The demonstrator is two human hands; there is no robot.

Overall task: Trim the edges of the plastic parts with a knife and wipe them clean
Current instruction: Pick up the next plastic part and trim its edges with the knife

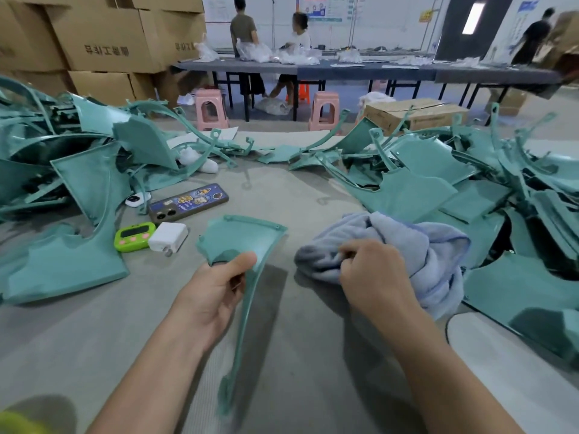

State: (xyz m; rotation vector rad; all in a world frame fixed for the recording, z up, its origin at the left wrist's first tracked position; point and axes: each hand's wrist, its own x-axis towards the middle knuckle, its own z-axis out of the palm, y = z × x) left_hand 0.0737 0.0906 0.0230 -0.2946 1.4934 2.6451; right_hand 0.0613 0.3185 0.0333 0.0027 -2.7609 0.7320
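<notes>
My left hand (213, 286) grips a teal plastic part (241, 239) above the grey table, thumb on its upper face. The part has a broad fan-shaped top and a long thin tail that runs down toward me. My right hand (372, 270) lies on a crumpled light-blue cloth (416, 245) just right of the part, its fingers curled into the fabric. No knife is in view.
Heaps of teal parts lie at the left (78, 189) and right (470, 183). A phone (188, 203), a green timer (134, 236) and a white charger (167, 236) sit left of centre. Beyond the table are pink stools, cardboard boxes and people at a long table.
</notes>
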